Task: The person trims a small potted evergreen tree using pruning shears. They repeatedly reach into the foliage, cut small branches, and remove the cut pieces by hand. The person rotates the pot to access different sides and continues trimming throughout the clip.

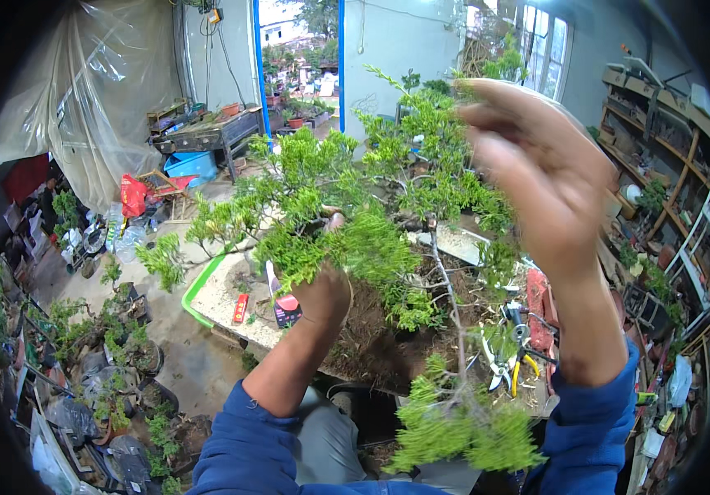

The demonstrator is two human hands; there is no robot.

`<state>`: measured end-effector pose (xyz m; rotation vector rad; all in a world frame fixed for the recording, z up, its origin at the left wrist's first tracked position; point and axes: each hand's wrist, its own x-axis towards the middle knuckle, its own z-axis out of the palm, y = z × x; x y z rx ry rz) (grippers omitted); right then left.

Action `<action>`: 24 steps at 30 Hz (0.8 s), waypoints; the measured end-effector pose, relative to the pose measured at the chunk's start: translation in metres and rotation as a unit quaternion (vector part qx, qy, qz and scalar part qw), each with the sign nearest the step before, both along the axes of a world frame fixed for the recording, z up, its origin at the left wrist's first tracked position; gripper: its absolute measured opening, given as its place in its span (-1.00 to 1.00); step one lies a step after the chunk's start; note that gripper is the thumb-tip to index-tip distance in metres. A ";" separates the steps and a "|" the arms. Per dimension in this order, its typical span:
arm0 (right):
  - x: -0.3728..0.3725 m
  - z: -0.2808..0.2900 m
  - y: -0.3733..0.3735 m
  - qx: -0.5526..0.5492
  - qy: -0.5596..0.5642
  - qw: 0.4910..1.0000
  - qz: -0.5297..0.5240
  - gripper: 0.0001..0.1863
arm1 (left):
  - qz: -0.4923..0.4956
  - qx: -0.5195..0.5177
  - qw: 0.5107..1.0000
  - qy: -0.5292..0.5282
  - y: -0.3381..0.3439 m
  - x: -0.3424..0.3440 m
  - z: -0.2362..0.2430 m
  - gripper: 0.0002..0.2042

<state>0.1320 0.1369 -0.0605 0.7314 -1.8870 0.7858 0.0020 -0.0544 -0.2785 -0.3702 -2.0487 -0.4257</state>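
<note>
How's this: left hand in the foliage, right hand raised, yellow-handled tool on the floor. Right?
Not quite. The yellow-handled tool lies on the table, not the floor; the head view shows it. The rest holds: left hand in the foliage, right hand raised.

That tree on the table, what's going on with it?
A person is working on the tree with bare hands. The left hand reaches in among the foliage, which hides whether it grips anything. The right hand is raised beside the upper branches, blurred, and looks open. Brown soil lies beneath the foliage on the table. Shears and yellow-handled pliers lie to the right.
</note>
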 end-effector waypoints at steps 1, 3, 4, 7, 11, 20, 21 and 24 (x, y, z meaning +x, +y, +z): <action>-0.017 0.013 -0.010 0.110 -0.035 0.992 -0.044 -0.47 | -0.032 0.041 0.999 0.016 0.002 -0.003 0.000 -0.71; -0.046 0.018 -0.036 0.287 -0.102 0.942 -0.142 -0.39 | -0.078 0.090 0.992 0.045 0.003 -0.010 0.001 -0.72; -0.057 0.016 -0.048 0.351 -0.136 0.906 -0.195 -0.38 | -0.093 0.103 0.989 0.055 0.004 -0.013 0.001 -0.72; -0.079 0.008 -0.067 0.410 -0.193 0.855 -0.252 -0.46 | -0.118 0.123 0.982 0.082 0.006 -0.017 0.000 -0.72; -0.079 -0.008 -0.054 0.195 -0.087 0.948 -0.238 -0.66 | -0.169 0.164 0.965 0.114 0.009 -0.018 -0.001 -0.71; -0.086 -0.005 -0.039 -0.015 -0.184 0.968 -0.172 -0.79 | -0.120 0.160 0.965 0.170 0.007 -0.025 -0.007 -0.70; -0.088 0.000 -0.039 -0.040 -0.231 0.958 -0.166 -0.80 | -0.102 0.166 0.965 0.177 0.006 -0.024 -0.007 -0.70; -0.097 0.017 -0.039 -0.103 -0.386 0.907 -0.136 -0.85 | -0.120 0.177 0.964 0.161 0.003 -0.021 0.000 -0.64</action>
